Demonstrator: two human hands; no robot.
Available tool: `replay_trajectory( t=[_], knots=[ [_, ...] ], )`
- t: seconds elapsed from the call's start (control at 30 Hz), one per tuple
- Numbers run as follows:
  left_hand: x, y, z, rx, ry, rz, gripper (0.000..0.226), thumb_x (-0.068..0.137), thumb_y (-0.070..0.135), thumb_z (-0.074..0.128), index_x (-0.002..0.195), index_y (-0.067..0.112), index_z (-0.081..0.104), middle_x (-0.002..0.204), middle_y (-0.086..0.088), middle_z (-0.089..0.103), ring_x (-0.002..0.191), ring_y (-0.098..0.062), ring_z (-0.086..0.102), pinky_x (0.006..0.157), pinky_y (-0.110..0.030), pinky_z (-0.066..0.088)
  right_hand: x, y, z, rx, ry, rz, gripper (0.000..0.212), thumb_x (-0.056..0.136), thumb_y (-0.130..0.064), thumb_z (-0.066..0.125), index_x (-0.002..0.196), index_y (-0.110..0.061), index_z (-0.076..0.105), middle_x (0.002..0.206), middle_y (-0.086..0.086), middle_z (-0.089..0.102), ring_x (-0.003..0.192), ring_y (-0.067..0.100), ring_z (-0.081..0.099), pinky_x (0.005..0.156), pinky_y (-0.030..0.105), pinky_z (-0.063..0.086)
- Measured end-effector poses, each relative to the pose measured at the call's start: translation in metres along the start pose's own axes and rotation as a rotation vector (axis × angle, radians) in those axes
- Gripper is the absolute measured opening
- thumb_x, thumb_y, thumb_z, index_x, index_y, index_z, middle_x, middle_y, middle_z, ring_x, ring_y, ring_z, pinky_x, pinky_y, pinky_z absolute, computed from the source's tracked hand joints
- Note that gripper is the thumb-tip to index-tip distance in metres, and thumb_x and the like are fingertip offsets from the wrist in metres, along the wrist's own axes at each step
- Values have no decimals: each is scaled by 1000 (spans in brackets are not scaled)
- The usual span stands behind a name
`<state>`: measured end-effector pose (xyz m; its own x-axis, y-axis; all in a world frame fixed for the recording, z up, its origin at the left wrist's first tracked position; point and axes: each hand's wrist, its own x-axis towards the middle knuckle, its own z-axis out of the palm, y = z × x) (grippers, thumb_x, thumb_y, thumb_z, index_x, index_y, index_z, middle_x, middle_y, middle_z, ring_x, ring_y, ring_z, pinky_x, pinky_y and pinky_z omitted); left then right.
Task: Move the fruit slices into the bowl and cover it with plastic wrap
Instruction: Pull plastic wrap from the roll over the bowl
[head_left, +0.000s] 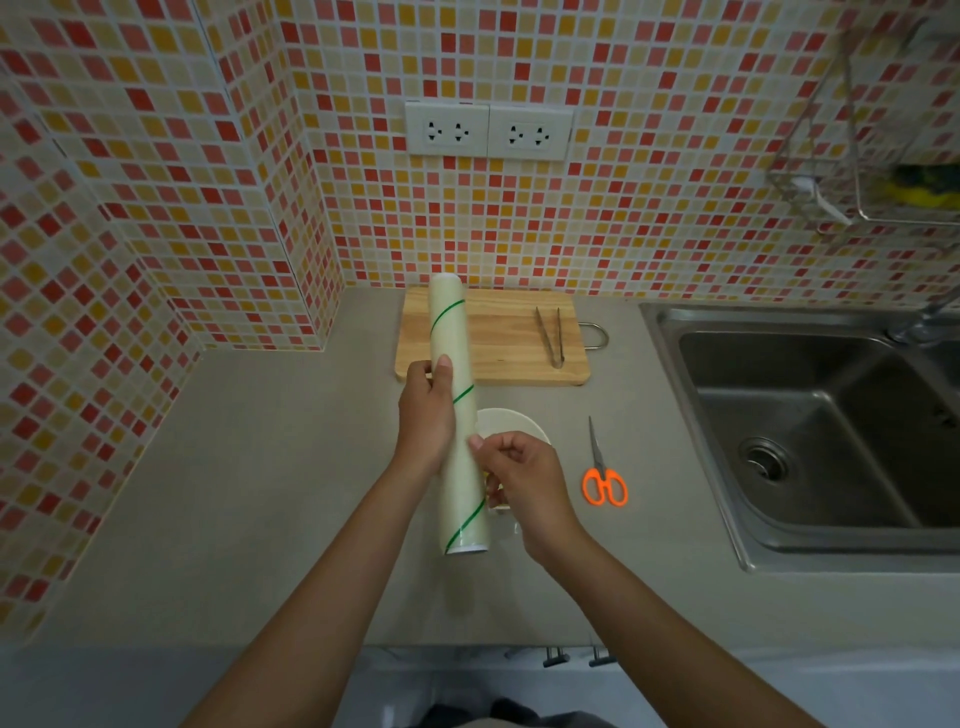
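A long roll of plastic wrap (457, 415) with green spiral stripes is held above the counter, pointing away from me. My left hand (426, 410) grips its middle from the left. My right hand (524, 483) pinches at the roll's right side near its lower half, fingers closed on the film edge. Under the roll and my right hand sits a white bowl (511, 423), mostly hidden; a bit of yellow fruit (493, 486) shows inside it. The wooden cutting board (498, 338) behind holds no fruit slices.
Metal tongs (551, 335) lie on the board's right side. Orange-handled scissors (602, 475) lie on the grey counter right of the bowl. A steel sink (810, 431) fills the right. Tiled walls stand at the back and left, with wall sockets (488, 130).
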<state>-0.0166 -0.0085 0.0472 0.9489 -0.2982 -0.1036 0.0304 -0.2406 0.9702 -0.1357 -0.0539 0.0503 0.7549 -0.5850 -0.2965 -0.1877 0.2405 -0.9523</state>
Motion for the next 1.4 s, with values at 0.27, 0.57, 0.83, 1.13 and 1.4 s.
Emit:
replay_trajectory(
  t=[0.27,0.57,0.83,1.13,1.4],
  knots=[
    [0,-4,-1,5,1,-24,29,101,39,36,99,13,49,92,-4,56,85,-21,53,73,-33,39,0,5,4,-33,25,-44,23,91,-12,60,68,-13,62,41,-9,50,37,3,41,43,18,37],
    [-1,-2,-13,-60,-8,-25,36,102,36,34,82,12,52,82,-10,57,78,-26,55,71,-36,44,4,9,-13,33,100,3,23,94,-9,53,72,-10,55,49,1,47,41,10,42,46,22,38],
    [-19,4,-5,-75,-73,12,35,101,33,34,70,26,49,71,2,53,70,-18,51,68,-33,41,23,-11,7,-142,51,-65,28,96,-34,50,80,-12,47,62,-1,47,52,14,44,47,25,37],
    [-29,7,-12,-119,-95,-6,36,101,35,35,73,20,52,73,-6,56,69,-22,54,66,-34,44,27,-14,0,143,22,20,31,101,-28,39,76,-10,45,52,5,49,39,19,43,39,22,33],
    [-36,8,-12,-123,-154,-19,45,102,35,34,97,-1,61,82,-17,64,72,-26,59,69,-39,49,55,-27,0,-131,91,-157,31,100,-16,39,69,-13,41,55,8,46,38,18,43,32,18,32]
  ],
)
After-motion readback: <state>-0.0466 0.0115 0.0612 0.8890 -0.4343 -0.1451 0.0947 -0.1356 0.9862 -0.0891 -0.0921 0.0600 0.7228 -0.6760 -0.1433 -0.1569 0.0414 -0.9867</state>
